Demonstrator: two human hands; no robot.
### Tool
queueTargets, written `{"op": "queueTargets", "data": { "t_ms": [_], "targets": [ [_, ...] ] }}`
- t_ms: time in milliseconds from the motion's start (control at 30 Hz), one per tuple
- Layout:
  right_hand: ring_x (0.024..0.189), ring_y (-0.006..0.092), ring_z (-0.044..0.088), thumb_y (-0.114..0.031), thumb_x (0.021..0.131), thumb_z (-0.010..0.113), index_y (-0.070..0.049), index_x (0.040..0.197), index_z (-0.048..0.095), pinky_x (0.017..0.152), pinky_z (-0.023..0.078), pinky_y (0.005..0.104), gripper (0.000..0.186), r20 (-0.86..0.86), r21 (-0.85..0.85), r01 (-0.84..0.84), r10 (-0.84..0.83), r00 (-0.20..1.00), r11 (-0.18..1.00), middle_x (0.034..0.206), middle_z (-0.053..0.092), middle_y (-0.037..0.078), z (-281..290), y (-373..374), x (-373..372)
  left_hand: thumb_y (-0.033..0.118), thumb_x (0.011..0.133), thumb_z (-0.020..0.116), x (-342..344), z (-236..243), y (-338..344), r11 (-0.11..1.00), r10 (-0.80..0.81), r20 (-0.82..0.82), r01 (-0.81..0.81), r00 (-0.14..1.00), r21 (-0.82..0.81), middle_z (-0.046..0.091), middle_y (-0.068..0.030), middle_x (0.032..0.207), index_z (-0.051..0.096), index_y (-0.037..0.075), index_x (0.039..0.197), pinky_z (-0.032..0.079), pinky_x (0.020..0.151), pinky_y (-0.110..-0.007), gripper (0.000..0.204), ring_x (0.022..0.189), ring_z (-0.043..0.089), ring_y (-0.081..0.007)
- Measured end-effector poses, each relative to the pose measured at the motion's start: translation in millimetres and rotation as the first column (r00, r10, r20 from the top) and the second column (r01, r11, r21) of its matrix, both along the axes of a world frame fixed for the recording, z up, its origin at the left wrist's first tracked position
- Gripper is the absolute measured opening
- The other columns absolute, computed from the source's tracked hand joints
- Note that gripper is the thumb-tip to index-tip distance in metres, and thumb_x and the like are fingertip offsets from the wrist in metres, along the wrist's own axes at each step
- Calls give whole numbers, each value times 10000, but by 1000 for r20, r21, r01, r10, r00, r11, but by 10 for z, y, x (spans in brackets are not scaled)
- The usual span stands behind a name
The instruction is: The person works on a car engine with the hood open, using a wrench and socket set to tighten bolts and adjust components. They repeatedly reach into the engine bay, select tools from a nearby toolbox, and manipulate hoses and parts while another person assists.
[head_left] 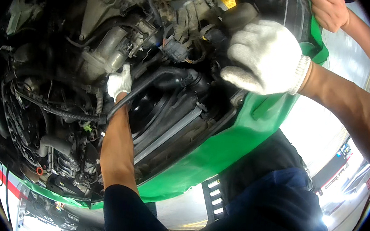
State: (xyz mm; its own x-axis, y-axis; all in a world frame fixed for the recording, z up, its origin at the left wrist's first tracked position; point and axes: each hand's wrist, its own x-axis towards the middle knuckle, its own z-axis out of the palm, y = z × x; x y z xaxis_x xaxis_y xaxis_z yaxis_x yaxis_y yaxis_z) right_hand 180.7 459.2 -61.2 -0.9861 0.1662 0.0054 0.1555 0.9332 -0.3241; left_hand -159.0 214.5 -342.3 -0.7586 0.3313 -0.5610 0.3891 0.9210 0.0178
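Resting the left hand point(120, 84) beside the metal cylinder point(112, 48) towards ten o'clock, with forearm point(118, 149) beneath the black hose point(141, 87); hovering with the right hand point(266, 58) curled towards two o'clock. Being unable to tell either grip's contents. Risking, perhaps, dislodging the black hose by snagging when withdrawing.

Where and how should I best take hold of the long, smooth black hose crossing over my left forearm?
Probably mid-length on the long, smooth black hose, coming from the right with your white-gloved right hand, fingers wrapped across it. That stretch looks slim and round, and the hand is on that side. Lower down, your left forearm passes beneath, leaving less room.
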Motion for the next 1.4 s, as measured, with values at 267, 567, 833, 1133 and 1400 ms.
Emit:
{"op": "queueTargets", "data": {
  "t_ms": [267, 567, 833, 1133, 1400],
  "targets": [
    [742, 289, 647, -464, 960, 691, -106, 717, 631, 704, 532, 416, 437, -34, -52, -27, 25, 999, 998, 743, 612, 86, -21, 44, 75, 734, 936, 549, 1, 25, -25, 998, -61, -21, 60, 998, -38, 763, -294, 958, 816, -16, 926, 583, 908, -514, 797, 997, 762, -440],
    [728, 298, 637, -482, 935, 716, -102, 716, 636, 703, 532, 426, 446, -52, -16, -1, 0, 999, 1000, 724, 596, 90, 33, 6, 90, 749, 897, 608, 170, 103, 64, 999, -24, -38, 25, 999, 24, 760, -305, 986, 805, -42, 971, 576, 915, -517, 819, 1012, 752, -455],
    [740, 301, 646, -484, 938, 710, -94, 737, 656, 711, 532, 436, 442, -39, -15, -3, 2, 999, 1000, 741, 613, 91, -4, 22, 57, 811, 892, 551, 74, 245, 191, 988, -59, 56, 67, 997, -138, 759, -284, 1147, 810, -7, 1111, 557, 1004, -505, 886, 1151, 732, -417],
    [758, 308, 660, -518, 930, 697, -92, 747, 674, 726, 541, 436, 463, -32, -9, 16, -17, 999, 1000, 748, 629, 91, 3, 7, 90, 760, 923, 534, -45, -63, 116, 990, -67, 92, 78, 993, -120, 742, -302, 1150, 794, -24, 1108, 554, 1006, -516, 847, 1162, 719, -431],
    [781, 311, 675, -527, 950, 659, -85, 741, 683, 754, 546, 442, 489, -20, -10, 23, -23, 1000, 1000, 755, 647, 96, 18, 11, 84, 740, 919, 556, 43, 8, 115, 998, -60, -17, 59, 998, -32, 753, -304, 1075, 805, -26, 1023, 568, 965, -521, 813, 1088, 740, -440]
  ]
}}
